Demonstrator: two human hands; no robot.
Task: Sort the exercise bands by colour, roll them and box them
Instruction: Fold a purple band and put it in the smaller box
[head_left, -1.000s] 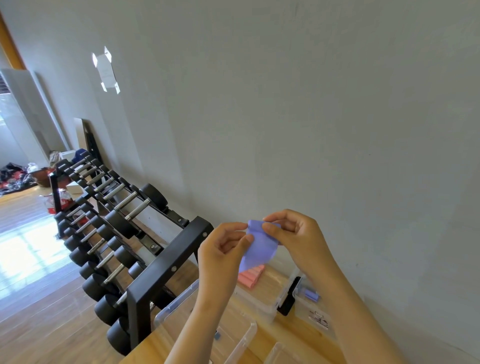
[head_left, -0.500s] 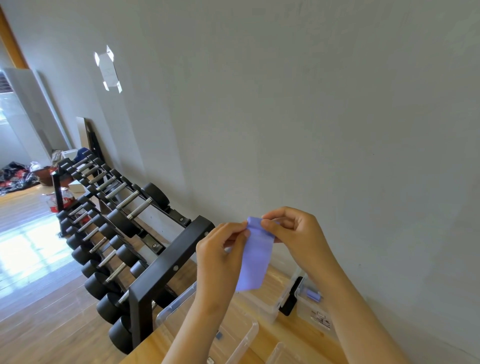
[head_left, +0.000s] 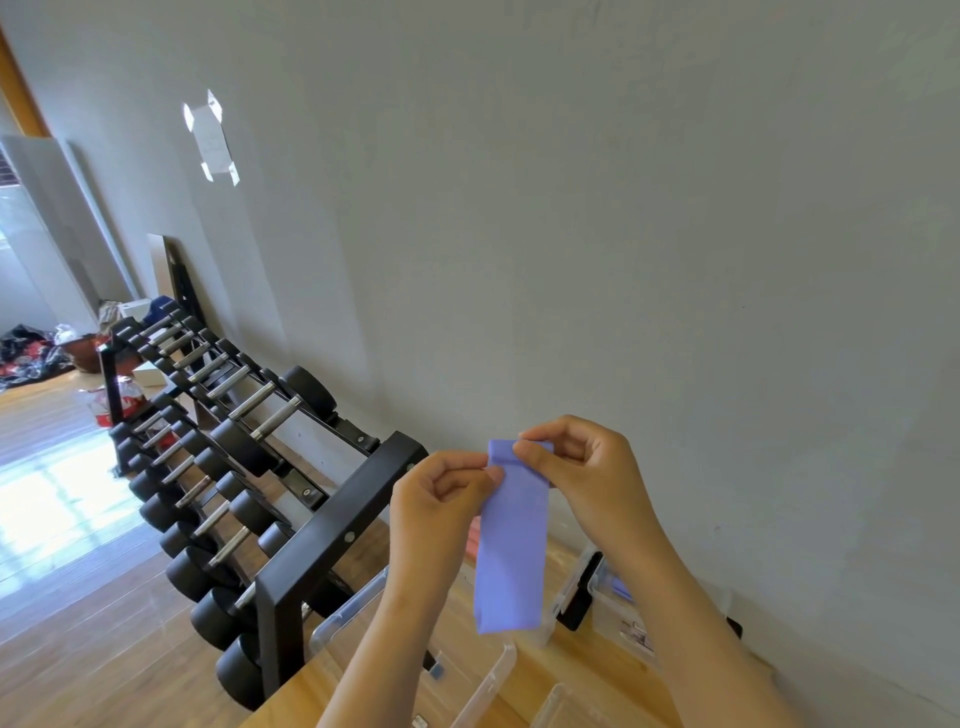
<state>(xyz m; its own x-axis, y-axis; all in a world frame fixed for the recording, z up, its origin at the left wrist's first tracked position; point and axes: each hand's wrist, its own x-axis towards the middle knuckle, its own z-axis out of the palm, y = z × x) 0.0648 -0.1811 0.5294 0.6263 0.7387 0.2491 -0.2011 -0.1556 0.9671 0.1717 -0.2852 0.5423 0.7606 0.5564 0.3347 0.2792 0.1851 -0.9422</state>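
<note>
Purple and thin, the band (head_left: 511, 545) hangs in the air in front of us. It is above the wooden table (head_left: 576, 670) and its lower end is free over the clear boxes (head_left: 358, 618).

We judge the risk to be a crooked start. If the first turn at the top edge goes on askew, the roll will cone out sideways and sit badly in its box. A slackened pinch would let the band slip down among the boxes, perhaps into the wrong one. The right-hand box (head_left: 623, 618) seems to hold something purple, though we cannot tell what.

Our left hand (head_left: 436, 499) pinches the band's upper left corner, thumb and forefinger pressed narrow and the other fingers curled in. Our right hand (head_left: 582, 467) pinches the top edge at the right, where a small fold is turned over. Neither hand touches anything else.
</note>
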